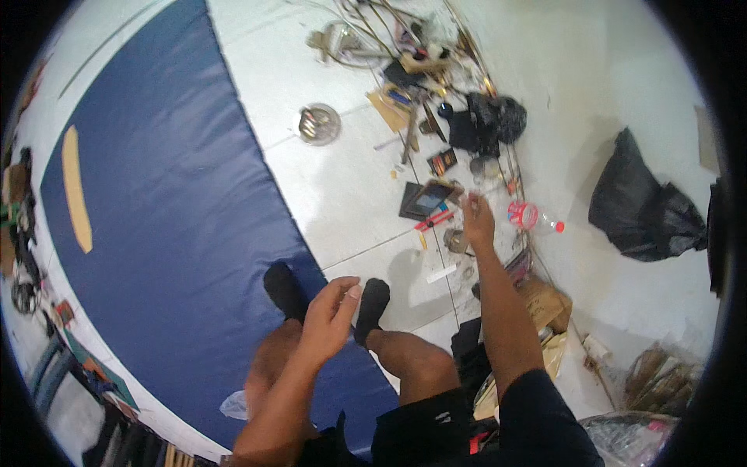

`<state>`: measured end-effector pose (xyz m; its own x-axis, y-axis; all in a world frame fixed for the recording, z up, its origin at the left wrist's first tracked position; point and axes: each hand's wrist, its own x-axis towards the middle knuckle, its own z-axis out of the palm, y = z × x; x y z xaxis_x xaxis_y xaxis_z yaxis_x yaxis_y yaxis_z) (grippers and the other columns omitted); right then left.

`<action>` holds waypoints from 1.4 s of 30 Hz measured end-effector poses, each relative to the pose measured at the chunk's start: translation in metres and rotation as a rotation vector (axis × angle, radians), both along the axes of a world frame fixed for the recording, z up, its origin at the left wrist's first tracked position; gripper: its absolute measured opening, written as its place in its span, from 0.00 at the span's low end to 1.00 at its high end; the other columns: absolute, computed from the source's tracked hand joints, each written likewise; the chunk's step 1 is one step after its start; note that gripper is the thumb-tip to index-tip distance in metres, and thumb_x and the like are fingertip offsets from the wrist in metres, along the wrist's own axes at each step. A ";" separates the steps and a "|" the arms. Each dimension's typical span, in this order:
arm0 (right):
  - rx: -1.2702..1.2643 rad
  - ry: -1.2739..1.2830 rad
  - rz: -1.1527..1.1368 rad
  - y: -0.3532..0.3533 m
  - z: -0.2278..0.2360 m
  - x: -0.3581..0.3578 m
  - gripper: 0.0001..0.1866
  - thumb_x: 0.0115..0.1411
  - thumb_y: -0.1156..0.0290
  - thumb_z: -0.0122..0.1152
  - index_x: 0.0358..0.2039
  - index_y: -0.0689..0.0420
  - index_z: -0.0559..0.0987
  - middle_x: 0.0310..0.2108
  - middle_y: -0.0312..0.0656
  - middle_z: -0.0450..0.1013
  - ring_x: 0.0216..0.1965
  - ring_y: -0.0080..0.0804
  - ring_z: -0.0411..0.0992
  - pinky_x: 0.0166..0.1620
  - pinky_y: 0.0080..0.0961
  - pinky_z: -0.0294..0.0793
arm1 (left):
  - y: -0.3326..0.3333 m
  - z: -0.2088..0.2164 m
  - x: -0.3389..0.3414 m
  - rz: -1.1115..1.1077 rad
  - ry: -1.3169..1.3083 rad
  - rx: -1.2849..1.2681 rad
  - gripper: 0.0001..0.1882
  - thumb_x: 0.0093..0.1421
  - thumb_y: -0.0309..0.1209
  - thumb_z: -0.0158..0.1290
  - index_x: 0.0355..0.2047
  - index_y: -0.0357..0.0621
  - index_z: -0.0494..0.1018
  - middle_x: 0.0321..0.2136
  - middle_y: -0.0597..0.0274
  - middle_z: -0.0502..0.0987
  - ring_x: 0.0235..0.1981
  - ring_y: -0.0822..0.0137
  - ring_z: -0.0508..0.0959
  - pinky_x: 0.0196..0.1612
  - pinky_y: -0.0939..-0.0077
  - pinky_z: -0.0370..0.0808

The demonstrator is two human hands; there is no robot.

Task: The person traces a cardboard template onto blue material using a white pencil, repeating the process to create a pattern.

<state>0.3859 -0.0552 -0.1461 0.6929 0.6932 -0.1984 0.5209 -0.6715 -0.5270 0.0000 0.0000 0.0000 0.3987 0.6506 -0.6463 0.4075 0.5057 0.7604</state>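
Note:
My left hand (331, 317) hovers over my lower legs, fingers loosely stretched to the right and the thumb close beside them; I see nothing in it. To the right, my right hand (478, 222) reaches out over the cluttered floor, its fingers drawn together. What lies between those fingertips is too small to make out. Just left of them a phone-like device (434, 198) rests tilted partly over a dark flat square (409, 204). Whether the fingers touch the device I cannot tell. A red cutter-like tool (434, 219) lies below it. Nearby are a small dark box (443, 162) and a roll-like object (455, 240).
A blue mat (179, 194) covers the left, bearing a pale curved strip (76, 191). An ashtray-like glass dish (319, 124) sits on white tiles. A plastic bottle (535, 217) lies right of my right hand, with a black bag (646, 202) beyond. Tools and black plastic (490, 123) crowd farther away.

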 end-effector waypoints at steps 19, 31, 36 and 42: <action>-0.741 0.600 0.437 -0.119 0.310 -0.224 0.17 0.66 0.62 0.65 0.42 0.66 0.80 0.31 0.47 0.80 0.27 0.36 0.80 0.29 0.33 0.82 | -0.268 0.326 -0.336 0.296 0.990 0.383 0.22 0.58 0.46 0.61 0.44 0.44 0.80 0.46 0.45 0.79 0.52 0.41 0.76 0.57 0.49 0.71; -0.757 0.480 0.486 -0.028 0.381 -0.498 0.17 0.69 0.63 0.61 0.40 0.68 0.78 0.30 0.50 0.79 0.26 0.35 0.78 0.28 0.32 0.82 | -0.297 0.278 -0.630 0.973 0.660 0.011 0.17 0.63 0.40 0.60 0.44 0.38 0.80 0.45 0.45 0.80 0.51 0.46 0.77 0.56 0.58 0.73; -0.770 0.594 0.569 -0.005 0.398 -0.662 0.18 0.69 0.61 0.62 0.42 0.68 0.79 0.33 0.49 0.80 0.31 0.36 0.80 0.33 0.33 0.84 | -0.317 0.281 -0.787 1.074 0.782 -0.095 0.19 0.62 0.42 0.62 0.43 0.39 0.81 0.42 0.48 0.82 0.44 0.51 0.80 0.49 0.60 0.76; -0.717 0.550 0.445 0.047 0.400 -0.720 0.17 0.69 0.62 0.63 0.42 0.68 0.78 0.33 0.50 0.79 0.30 0.38 0.79 0.29 0.33 0.83 | -0.239 0.326 -0.917 1.073 0.713 -0.391 0.19 0.63 0.42 0.61 0.43 0.37 0.81 0.38 0.52 0.84 0.41 0.59 0.82 0.47 0.64 0.77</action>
<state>-0.3341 -0.0085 0.2537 0.0865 0.4584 -0.8845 0.6072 -0.7281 -0.3180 -0.9173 -0.2395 0.3256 -0.6862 0.1532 -0.7111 -0.0805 0.9556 0.2835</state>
